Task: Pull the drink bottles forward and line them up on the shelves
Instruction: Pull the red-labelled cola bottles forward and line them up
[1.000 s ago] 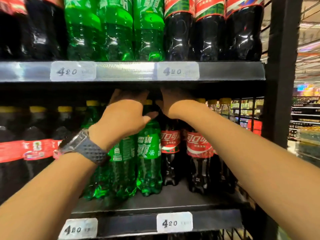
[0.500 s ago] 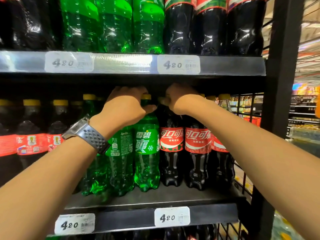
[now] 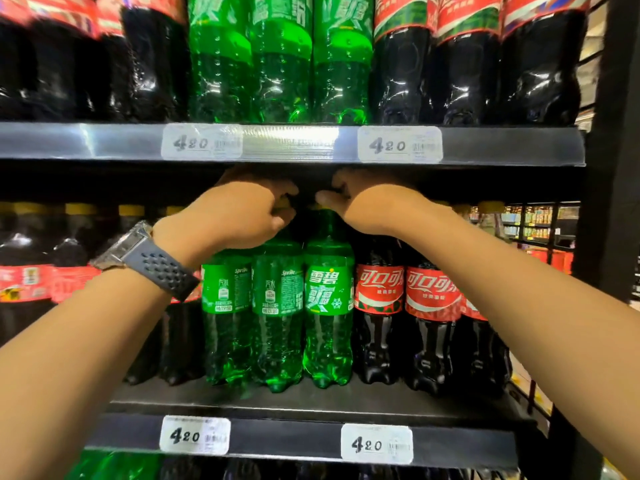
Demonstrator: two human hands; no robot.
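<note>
Middle shelf (image 3: 311, 407), head view. Left hand (image 3: 239, 216) with fingers curled over the tops of the green Sprite bottles (image 3: 277, 317); right hand (image 3: 370, 202) likewise curled over the neck at the row's 3 o'clock end, fingertips hidden under the upper shelf lip. Sprite bottles upright and touching at frame centre, Coca-Cola bottles (image 3: 405, 320) immediately at 3 o'clock, set back from the price-tag rail (image 3: 287, 439). Full PET bottles: probably moderately heavy, walls stiff under pressure, smooth and somewhat slippery, top-heavy when dragged. Best hold judged at neck or cap, pulling low and steadily.
</note>
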